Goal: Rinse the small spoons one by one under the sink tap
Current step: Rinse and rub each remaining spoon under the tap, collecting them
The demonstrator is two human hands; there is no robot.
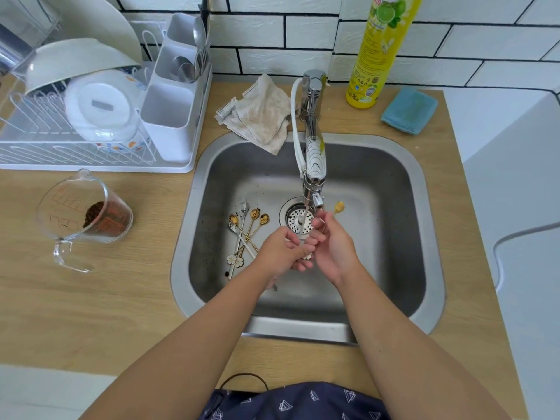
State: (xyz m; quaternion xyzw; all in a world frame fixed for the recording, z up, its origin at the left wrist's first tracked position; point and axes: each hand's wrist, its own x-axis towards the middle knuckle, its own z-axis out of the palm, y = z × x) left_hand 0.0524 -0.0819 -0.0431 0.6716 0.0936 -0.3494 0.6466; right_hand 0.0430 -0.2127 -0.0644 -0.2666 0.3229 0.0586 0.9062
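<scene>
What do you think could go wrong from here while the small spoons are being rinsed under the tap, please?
The small gold spoon held in the right hand looks pinched only by the fingers, right above the round perforated metal drain strainer; wet, it may slip and fall. The left hand works beside the heap of unrinsed gold and white spoons on the stainless steel sink floor, so a rinsed spoon set down there could get mixed with dirty ones.

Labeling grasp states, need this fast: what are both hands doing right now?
Left hand: curled near the water stream; whether it holds anything cannot be told.
Right hand: closed on a gold spoon.
</scene>
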